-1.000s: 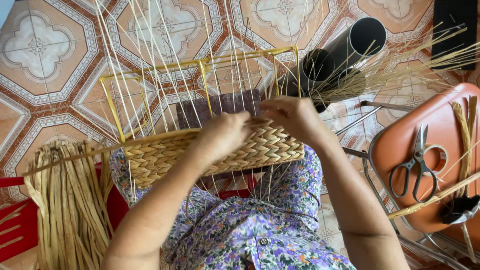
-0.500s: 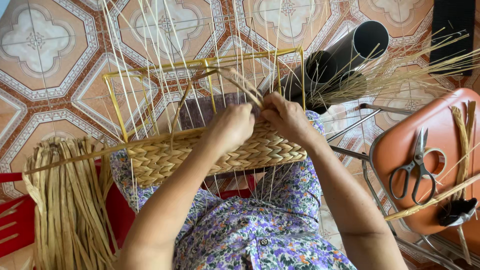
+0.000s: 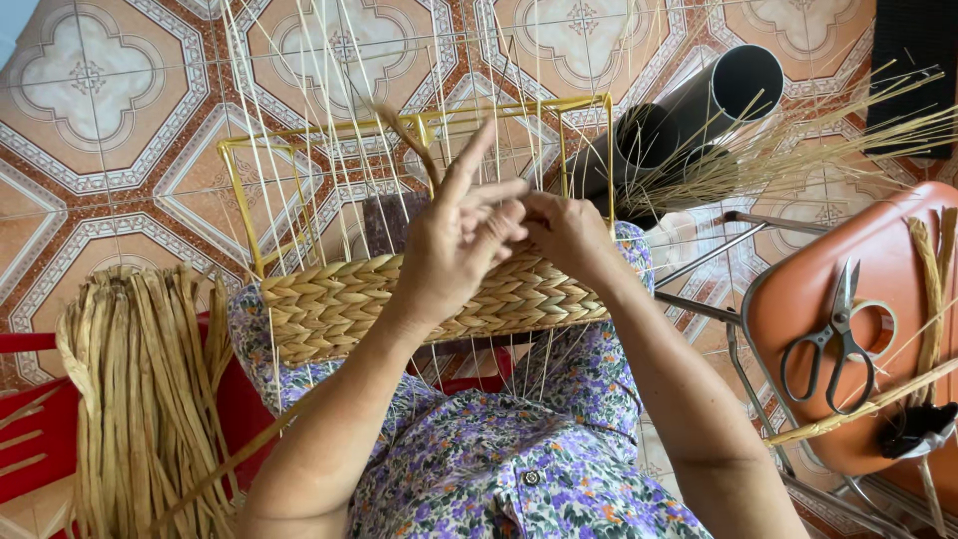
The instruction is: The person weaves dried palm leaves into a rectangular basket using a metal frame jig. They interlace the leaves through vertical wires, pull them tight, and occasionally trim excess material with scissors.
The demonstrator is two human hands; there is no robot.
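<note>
Work piece: a half-woven basket (image 3: 429,299) is held on the lap, its yellow wire frame (image 3: 419,125) rising behind the finished band of plaited rows.
Left hand: the left hand (image 3: 454,245) is raised above the top row, forefinger stretched upward, the other fingers curled toward the right hand; a flat weaving strand (image 3: 411,140) is seen rising from behind it, and appears to be pinched there, though the pinch itself is hidden.
Right hand: the right hand (image 3: 564,230) is bunched close against the left, fingertips drawn together at the same spot; what is pinched between them cannot be told.
Uprights: thin pale stakes (image 3: 299,120) are fanned up through the frame; even spacing is best kept as the strand is passed between them.
Tension: the strand is best pulled snug and pressed down onto the row beneath, so that no gap is left.
Twist: the strand should be kept flat and turned evenly, to match the plaited rows below.
Supply: a bundle of dried rush (image 3: 140,399) is laid at the left on a red stool (image 3: 25,419).
Tools: scissors (image 3: 833,339) are laid on an orange chair (image 3: 798,299) at the right, well apart from both hands.
</note>
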